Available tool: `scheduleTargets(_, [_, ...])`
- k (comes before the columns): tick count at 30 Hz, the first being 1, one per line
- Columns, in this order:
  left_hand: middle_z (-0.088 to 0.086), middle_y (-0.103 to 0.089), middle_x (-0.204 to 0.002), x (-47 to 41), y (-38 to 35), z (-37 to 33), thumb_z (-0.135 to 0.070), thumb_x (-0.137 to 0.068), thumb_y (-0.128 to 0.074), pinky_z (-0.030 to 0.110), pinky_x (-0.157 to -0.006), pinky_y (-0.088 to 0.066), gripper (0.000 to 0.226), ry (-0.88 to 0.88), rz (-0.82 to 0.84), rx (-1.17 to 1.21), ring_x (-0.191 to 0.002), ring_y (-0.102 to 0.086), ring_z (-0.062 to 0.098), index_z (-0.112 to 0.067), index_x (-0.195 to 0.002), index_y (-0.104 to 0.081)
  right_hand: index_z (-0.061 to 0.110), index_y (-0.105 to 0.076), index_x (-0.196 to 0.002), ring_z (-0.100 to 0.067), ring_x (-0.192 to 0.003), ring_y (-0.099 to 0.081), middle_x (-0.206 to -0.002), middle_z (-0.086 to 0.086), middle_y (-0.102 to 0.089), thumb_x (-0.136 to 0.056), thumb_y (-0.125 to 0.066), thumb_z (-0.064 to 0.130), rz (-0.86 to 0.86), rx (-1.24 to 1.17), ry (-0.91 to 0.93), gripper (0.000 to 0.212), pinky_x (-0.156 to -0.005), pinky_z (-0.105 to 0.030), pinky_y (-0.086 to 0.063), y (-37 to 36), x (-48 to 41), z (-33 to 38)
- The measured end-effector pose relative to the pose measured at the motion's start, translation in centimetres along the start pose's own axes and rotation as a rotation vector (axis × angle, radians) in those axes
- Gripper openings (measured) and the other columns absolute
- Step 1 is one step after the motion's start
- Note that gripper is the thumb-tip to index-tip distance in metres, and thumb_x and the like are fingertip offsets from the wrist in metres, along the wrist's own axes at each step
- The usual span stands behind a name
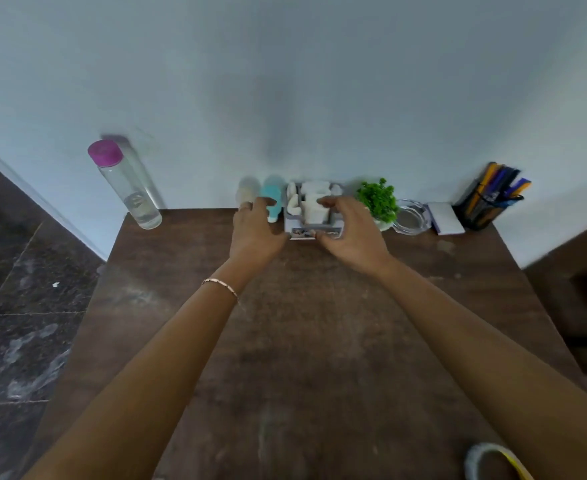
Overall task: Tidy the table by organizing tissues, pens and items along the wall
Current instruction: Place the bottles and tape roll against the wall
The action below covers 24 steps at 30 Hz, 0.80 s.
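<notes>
- A grey organizer, packed with white tissues, is set against the wall
- Its two sides are gripped by the left hand and right hand, fingers curled

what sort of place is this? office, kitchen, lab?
Probably a home or small-office desk: a dark brown wooden table against a plain pale wall, with a black mesh pen holder full of pens, a white notepad and a small green potted plant.

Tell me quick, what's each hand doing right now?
Left hand: at the grey organizer, beside the teal bottle; grip cannot be told.
Right hand: fingers curled round the grey organizer, holding it.
</notes>
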<state>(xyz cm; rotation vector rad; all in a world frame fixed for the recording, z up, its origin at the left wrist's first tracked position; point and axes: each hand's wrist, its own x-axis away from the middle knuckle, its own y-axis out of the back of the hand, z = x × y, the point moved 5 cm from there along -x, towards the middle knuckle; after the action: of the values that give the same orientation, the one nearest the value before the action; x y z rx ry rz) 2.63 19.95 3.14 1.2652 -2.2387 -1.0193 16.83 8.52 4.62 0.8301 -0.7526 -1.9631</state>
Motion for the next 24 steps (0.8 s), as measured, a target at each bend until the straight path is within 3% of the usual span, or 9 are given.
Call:
scheduleTargets(5, [0.011,-0.057,-0.119,7.6,-5.9,-1.7,-0.031,-0.070,-0.082,0.028,-0.096,-0.040,0.055,-0.005,0.193,0.036,-0.115,-0.050,0.024,-0.014,-0.117,-0.059,0.020,-0.063,-0.116,-0.013,-0.110,-0.056,-0.115,0.000,-0.062,-0.078,-0.076,0.025,0.151,-0.045,-0.061,0.041,-0.093,-0.022,-0.038,2.5,9.9,-3.9])
scheduleTargets(9, [0.005,-0.062,-0.117,13.8,-11.4,-3.2,-0.025,-0.070,-0.083,0.023,-0.087,-0.044,0.050,0.051,0.351,0.140,-0.101,-0.055,0.016,-0.013,-0.113,-0.061,0.019,-0.068,-0.109,-0.014,-0.099,-0.061,-0.106,0.001,-0.066,-0.078,-0.076,0.019,0.234,-0.110,-0.237,0.032,-0.086,-0.023,-0.044,4.7,17.4,-8.5])
scheduleTargets(14, [0.001,-0.061,-0.103,20.3,-17.6,-6.2,-0.014,-0.077,-0.078,0.004,-0.061,-0.040,0.043,0.053,0.488,0.201,-0.075,-0.053,0.006,-0.003,-0.114,-0.060,0.025,-0.066,-0.099,-0.016,-0.097,-0.066,-0.105,-0.003,-0.070,-0.078,-0.075,0.012,0.285,-0.144,-0.360,0.026,-0.090,-0.032,-0.051,8.2,25.3,-13.6])
scheduleTargets(19, [-0.002,-0.063,-0.089,25.3,-21.6,-8.3,-0.009,-0.083,-0.070,0.005,-0.061,-0.042,0.021,0.110,0.520,0.234,-0.067,-0.055,0.003,-0.004,-0.102,-0.061,0.015,-0.068,-0.101,-0.012,-0.091,-0.065,-0.106,0.000,-0.068,-0.080,-0.074,0.018,0.344,-0.071,-0.451,0.023,-0.083,-0.029,-0.053,11.1,31.0,-17.4])
scheduleTargets(21, [-0.003,-0.060,-0.078,26.9,-23.0,-8.9,-0.008,-0.084,-0.069,0.018,-0.062,-0.046,0.016,0.147,0.530,0.249,-0.057,-0.053,0.002,-0.007,-0.097,-0.060,0.011,-0.067,-0.100,-0.011,-0.087,-0.066,-0.101,0.001,-0.069,-0.079,-0.076,0.021,0.350,-0.051,-0.477,0.025,-0.080,-0.030,-0.054,11.8,32.5,-18.4])
scheduleTargets(24, [-0.001,-0.056,-0.071,29.3,-24.5,-9.6,-0.004,-0.087,-0.065,0.019,-0.045,-0.046,0.014,0.230,0.588,0.306,-0.046,-0.054,0.003,-0.008,-0.094,-0.053,0.010,-0.067,-0.095,-0.013,-0.082,-0.066,-0.090,0.001,-0.070,-0.075,-0.079,0.026,0.398,-0.020,-0.498,0.028,-0.078,-0.033,-0.054,12.2,33.9,-19.4])
